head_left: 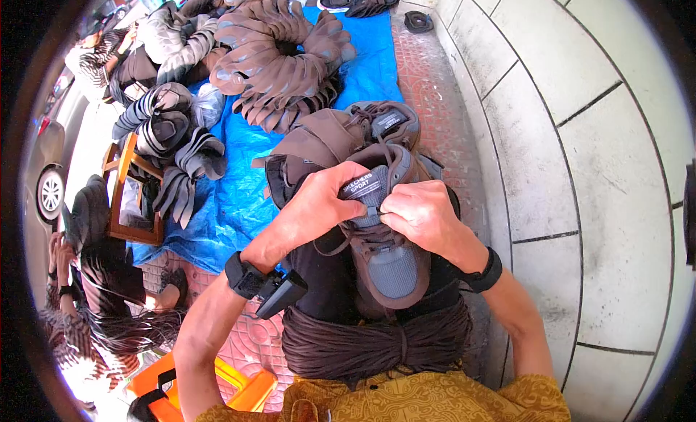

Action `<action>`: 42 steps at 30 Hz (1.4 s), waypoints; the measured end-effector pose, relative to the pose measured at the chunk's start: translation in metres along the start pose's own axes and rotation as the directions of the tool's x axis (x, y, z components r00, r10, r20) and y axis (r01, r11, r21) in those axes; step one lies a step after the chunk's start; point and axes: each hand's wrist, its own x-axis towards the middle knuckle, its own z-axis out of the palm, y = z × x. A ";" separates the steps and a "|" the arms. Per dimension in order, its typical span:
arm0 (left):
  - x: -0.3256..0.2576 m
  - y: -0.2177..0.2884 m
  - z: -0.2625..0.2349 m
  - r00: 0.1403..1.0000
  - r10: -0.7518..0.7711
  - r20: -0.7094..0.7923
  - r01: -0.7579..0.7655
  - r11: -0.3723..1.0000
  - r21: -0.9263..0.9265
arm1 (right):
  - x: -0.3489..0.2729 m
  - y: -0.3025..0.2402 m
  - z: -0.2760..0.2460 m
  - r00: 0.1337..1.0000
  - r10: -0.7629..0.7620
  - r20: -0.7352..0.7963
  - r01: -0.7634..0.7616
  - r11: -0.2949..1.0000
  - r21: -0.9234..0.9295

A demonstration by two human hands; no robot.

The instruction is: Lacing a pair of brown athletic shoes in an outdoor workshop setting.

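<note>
A brown lace-up shoe [388, 266] rests on my lap, toe pointing toward me. My left hand [319, 204] grips the shoe at its tongue and collar. My right hand [424, 215] pinches the brown lace [362, 237] at the top eyelets, right beside the left hand. A thick bundle of brown laces [362, 346] lies across my lap under the shoe. More brown shoes [341, 135] are stacked just beyond my hands.
A blue tarp [232, 204] carries a ring of brown shoe uppers [279, 52] and piles of grey ones [163, 125]. A tiled wall [580, 132] stands on the right. A wooden stool [119, 197], an orange stool [239, 386] and another person [109, 291] are on the left.
</note>
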 end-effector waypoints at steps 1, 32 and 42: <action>0.001 0.002 -0.001 0.999 -0.041 -0.009 0.040 0.998 -0.039 | 0.001 -0.001 0.003 1.000 0.000 -0.001 0.000 1.000 -0.001; 0.009 -0.005 0.001 0.991 -0.126 0.037 0.131 0.970 -0.203 | 0.002 -0.019 -0.001 0.986 0.084 -0.146 -0.078 0.996 0.045; 0.015 -0.009 0.006 0.989 -0.142 -0.029 0.136 0.980 -0.147 | 0.004 -0.021 0.011 0.963 0.143 -0.227 -0.142 0.990 0.019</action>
